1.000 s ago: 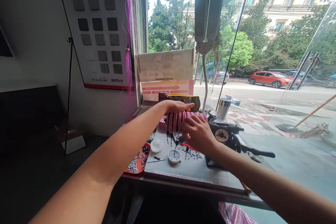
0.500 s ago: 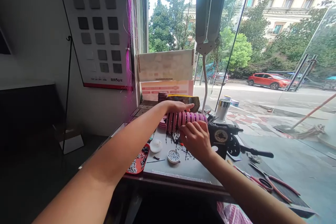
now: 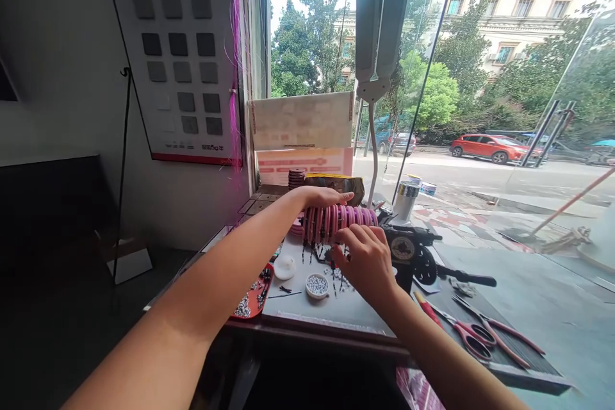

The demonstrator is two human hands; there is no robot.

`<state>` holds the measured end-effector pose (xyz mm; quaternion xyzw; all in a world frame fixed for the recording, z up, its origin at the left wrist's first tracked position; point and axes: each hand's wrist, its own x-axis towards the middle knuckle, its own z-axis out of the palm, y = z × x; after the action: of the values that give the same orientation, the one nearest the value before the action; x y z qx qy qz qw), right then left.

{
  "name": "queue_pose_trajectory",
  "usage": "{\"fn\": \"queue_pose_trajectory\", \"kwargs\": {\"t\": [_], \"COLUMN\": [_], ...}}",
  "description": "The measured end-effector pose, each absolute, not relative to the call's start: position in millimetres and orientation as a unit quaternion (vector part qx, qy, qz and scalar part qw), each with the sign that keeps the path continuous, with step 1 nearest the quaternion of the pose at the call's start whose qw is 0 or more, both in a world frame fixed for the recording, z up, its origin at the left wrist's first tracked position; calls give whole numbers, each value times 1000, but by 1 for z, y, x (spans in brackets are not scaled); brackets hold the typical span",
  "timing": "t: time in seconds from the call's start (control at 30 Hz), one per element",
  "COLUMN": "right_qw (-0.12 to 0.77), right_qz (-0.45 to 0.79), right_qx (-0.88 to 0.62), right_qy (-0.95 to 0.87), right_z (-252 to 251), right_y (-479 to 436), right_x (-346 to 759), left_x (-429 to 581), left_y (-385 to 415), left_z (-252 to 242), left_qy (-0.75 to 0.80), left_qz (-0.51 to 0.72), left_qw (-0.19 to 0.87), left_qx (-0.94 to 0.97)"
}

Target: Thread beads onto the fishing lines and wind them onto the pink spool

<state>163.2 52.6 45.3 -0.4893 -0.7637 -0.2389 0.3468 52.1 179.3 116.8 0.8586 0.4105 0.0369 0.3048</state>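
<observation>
1. The flat, pale tabletop (image 3: 298,309) ends nearest the person in a straight edge; a bare strip runs between it and the small round white dish (image 3: 316,296) of pale beads.
2. Left of the dish is a red plastic tray (image 3: 261,309); well right of it, pink-handled metal scissors (image 3: 457,323).
3. Beyond the dish, rightward, the right hand (image 3: 368,253) has bent fingers; whether they pinch anything, I cannot tell.
4. Beyond the dish lies the pink, ribbed, cylindrical roll (image 3: 331,219), long axis left to right, roughly along the table edge, black strands hanging dishward.
5. A black metal machine (image 3: 402,247), beyond and right of the dish, bounds the roll's right end.
6. Farthest from the dish, the left hand (image 3: 331,196) covers the roll's upper side, one digit stretched rightward; its grip is hidden.
</observation>
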Motion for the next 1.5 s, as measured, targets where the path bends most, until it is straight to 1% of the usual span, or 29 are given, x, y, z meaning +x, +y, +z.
{"fn": "queue_pose_trajectory", "kwargs": {"t": [0.07, 0.17, 0.23, 0.3, 0.4, 0.5, 0.57, 0.7, 0.77, 0.97, 1.1, 1.17, 1.37, 1.5], "right_qw": [377, 442, 473, 484, 471, 452, 431, 370, 364, 387, 455, 470, 407, 432], "right_qz": [-228, -204, -167, -117, -67, -61, -96, -249, -270, -184, -144, -126, -32, -20], "right_qx": [-480, -513, -545, -565, -565, -525, -508, -536, -548, -550, -558, -563, -520, -538], "right_qy": [-758, -707, -671, -658, -674, -718, -740, -716, -703, -717, -679, -668, -751, -724], "right_z": [49, 56, 62, 66, 69, 65, 59, 50, 50, 63, 72, 74, 64, 65], "right_y": [44, 36, 37, 41, 48, 52, 55, 64, 68, 57, 47, 47, 61, 66], "right_x": [174, 198, 217, 234, 246, 238, 224, 198, 193, 207, 223, 229, 236, 237], "left_x": [53, 53, 54, 54, 55, 56, 57, 57, 57, 56, 57, 57, 57, 57], "left_y": [179, 180, 182, 184, 186, 188, 188, 185, 185, 192, 199, 201, 200, 198], "left_z": [116, 115, 115, 115, 114, 114, 114, 116, 116, 111, 106, 105, 109, 110], "left_qy": [408, 406, 406, 405, 400, 399, 402, 408, 407, 395, 393, 397, 393, 395], "left_qz": [40, 40, 42, 42, 32, 27, 28, 33, 34, 42, 39, 38, 20, 9], "left_qw": [306, 313, 317, 322, 342, 353, 352, 346, 343, 360, 388, 396, 425, 437], "left_qx": [859, 858, 856, 854, 849, 846, 845, 844, 846, 844, 833, 827, 815, 808]}}
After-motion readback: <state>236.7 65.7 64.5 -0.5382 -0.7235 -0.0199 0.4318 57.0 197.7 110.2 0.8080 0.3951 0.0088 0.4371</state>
